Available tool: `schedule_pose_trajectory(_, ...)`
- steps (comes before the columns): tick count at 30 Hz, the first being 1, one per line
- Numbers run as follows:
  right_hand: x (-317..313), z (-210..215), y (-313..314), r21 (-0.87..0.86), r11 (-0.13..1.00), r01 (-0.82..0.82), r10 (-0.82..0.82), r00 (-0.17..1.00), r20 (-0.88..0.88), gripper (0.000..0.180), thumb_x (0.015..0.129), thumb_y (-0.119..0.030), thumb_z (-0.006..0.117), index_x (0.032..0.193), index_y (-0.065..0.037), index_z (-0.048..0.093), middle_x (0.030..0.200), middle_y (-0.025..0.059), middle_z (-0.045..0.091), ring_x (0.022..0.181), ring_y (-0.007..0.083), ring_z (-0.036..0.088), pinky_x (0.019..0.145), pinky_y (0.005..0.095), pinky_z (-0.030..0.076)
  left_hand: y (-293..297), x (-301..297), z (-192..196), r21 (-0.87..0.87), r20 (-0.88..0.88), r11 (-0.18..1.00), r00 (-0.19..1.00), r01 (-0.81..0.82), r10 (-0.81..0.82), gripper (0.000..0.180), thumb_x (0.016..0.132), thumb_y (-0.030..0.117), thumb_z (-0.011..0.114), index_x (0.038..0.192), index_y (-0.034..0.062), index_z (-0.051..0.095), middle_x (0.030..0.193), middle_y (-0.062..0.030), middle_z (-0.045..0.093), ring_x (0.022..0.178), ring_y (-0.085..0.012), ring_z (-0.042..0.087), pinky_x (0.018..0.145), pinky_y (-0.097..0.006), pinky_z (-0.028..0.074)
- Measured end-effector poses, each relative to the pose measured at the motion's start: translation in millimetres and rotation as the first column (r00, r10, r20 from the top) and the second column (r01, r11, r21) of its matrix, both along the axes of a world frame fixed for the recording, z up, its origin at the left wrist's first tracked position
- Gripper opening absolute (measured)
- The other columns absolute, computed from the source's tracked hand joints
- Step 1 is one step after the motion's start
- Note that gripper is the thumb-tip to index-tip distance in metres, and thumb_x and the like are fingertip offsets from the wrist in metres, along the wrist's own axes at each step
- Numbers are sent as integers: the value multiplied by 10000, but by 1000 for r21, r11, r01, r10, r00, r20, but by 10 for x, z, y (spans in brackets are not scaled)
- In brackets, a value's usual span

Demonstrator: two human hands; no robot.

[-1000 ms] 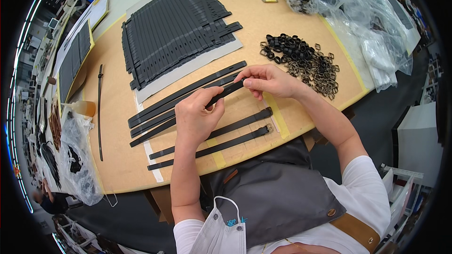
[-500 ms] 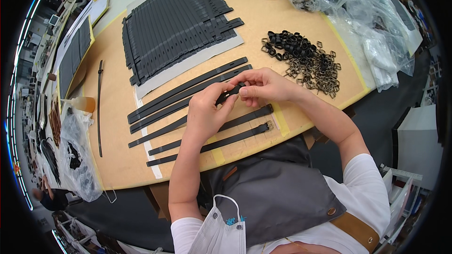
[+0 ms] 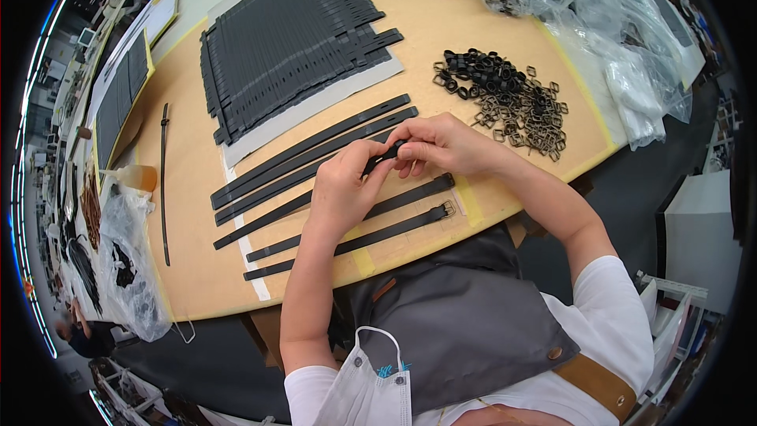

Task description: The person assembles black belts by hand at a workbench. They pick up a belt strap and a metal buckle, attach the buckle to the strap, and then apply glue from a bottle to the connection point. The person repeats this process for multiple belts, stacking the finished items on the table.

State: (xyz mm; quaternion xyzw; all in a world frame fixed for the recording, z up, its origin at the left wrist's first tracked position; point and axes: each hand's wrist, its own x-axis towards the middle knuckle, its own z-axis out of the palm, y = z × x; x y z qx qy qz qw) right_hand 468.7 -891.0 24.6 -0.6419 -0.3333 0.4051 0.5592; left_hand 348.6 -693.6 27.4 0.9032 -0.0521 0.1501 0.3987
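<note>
My left hand and my right hand meet over the middle of the table, both pinching the end of a black strap. A slot shows in the raised end between my fingertips, while the tail lies to the left on the table. Whether a small loop or buckle is also pinched there, my fingers hide. Two flat black straps lie beyond my hands. Nearer to me is another strap, and in front of it a strap with a metal buckle at its right end.
Metal buckles and black loops lie heaped at the right. A wide stack of black straps covers the far left. Clear plastic bags sit at the far right. Toward the left edge are a bottle of amber liquid and another strap.
My fingertips have shifted slightly on the strap end, the right fingers a little more curled. The whole view has moved a touch. The other straps and the heap lie as before.
</note>
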Motion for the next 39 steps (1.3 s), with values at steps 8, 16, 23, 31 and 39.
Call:
schedule_pose_trajectory(8, -10, -48, 18, 21, 1000, -11, 0, 891, 454, 238, 1035, -123, 652, 1240, -3, 645, 925, 58, 734, 861, 108, 726, 782, 270, 610, 113, 38, -177, -389, -185, 921, 982, -39, -37, 253, 881, 140, 826, 1049, -14, 717, 878, -62, 736, 795, -104, 661, 731, -270, 533)
schedule_pose_trajectory(16, 121, -144, -78, 75, 993, 87, -85, 996, -29, 247, 1077, -186, 599, 1250, -13, 628, 926, 64, 724, 853, 120, 719, 759, 276, 599, 152, 43, -97, -281, -74, 959, 997, -43, 23, 235, 870, 126, 830, 1022, -8, 711, 888, -75, 741, 805, -134, 687, 724, -279, 538)
schedule_pose_trajectory(23, 70, -149, -53, 139, 989, 40, -6, 973, -232, 255, 1079, -199, 599, 1241, -4, 629, 992, 91, 756, 866, 139, 742, 771, 276, 610, 84, -15, 16, -210, -22, 978, 1000, -5, 0, 242, 874, 100, 838, 1039, -14, 703, 893, -49, 736, 812, -99, 671, 743, -253, 537)
schedule_pose_trajectory(31, -127, -110, 42, -34, 999, 34, -43, 948, -316, 278, 1008, -257, 714, 1139, -12, 699, 960, 67, 754, 853, 131, 743, 763, 255, 614, -17, -65, 61, -119, -67, 987, 991, 110, -119, 318, 906, 133, 794, 1168, 22, 653, 937, -147, 741, 852, -261, 745, 762, -355, 577)
schedule_pose_trajectory(39, -119, -17, -155, -69, 980, 188, -184, 981, 63, 289, 950, -272, 781, 1106, -29, 760, 905, 29, 756, 828, 107, 713, 757, 252, 569, -99, -3, -36, -117, 7, 979, 986, 167, -167, 258, 857, 82, 828, 1067, 16, 694, 819, -61, 687, 681, -137, 612, 655, -263, 509)
